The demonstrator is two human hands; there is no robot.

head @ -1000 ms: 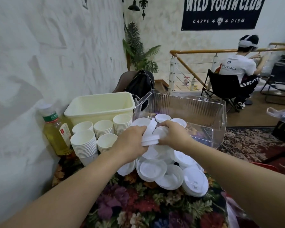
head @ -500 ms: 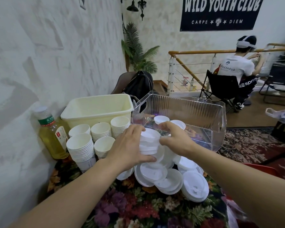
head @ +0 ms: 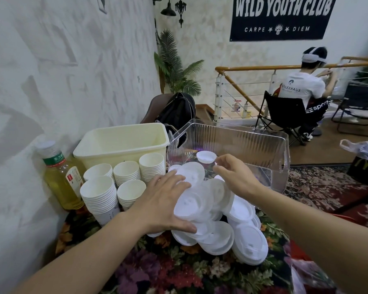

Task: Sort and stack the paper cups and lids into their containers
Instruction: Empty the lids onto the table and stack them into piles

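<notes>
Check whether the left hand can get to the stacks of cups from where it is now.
Probably yes. The left hand lies flat on the heap of lids, and the cup stacks stand right beside it on its left, with nothing between them.

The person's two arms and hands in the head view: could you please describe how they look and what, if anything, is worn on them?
Both forearms are bare up to the frame edge: no sleeves show. The left hand and right hand wear no gloves, and no rings, watch or bracelets are visible on the sides that show. No markings can be seen.
</notes>
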